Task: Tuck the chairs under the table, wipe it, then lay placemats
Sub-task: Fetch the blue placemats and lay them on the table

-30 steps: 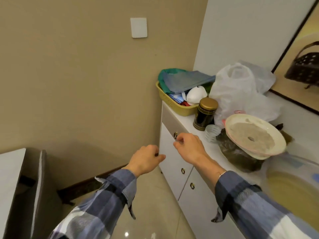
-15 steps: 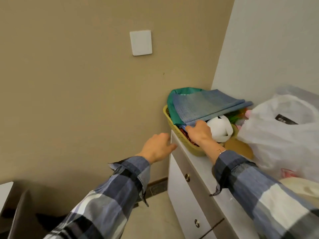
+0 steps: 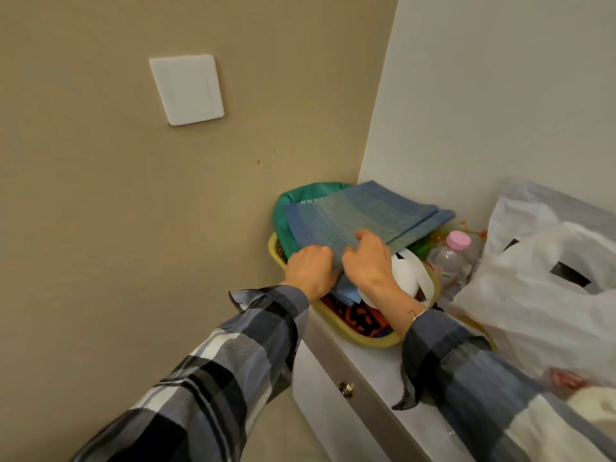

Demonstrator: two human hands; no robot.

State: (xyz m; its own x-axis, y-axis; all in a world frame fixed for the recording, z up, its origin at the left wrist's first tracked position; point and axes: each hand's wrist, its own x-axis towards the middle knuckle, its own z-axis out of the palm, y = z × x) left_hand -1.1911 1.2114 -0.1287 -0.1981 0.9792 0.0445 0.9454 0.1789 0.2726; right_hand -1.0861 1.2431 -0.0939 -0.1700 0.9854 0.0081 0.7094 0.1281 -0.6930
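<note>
Now the left hand has come across to join the right hand at the basket; half a second back it was hanging out in front of the cabinet corner. Both sets of fingers curl onto the near edge of the blue placemats, left hand on the left part of that edge, right hand just beside it with the thumb on top. Two hands make sense here: the stack is floppy and overhangs the yellow basket, so a pinch at two spots should keep the layers together. The placemats lie on top of a green cloth and the other clutter in the basket, which stands on the white cabinet in the far corner. To the right stand a pink-capped bottle and a white plastic bag. Table and chairs are out of view, so I judge this the fetching step for laying placemats.
</note>
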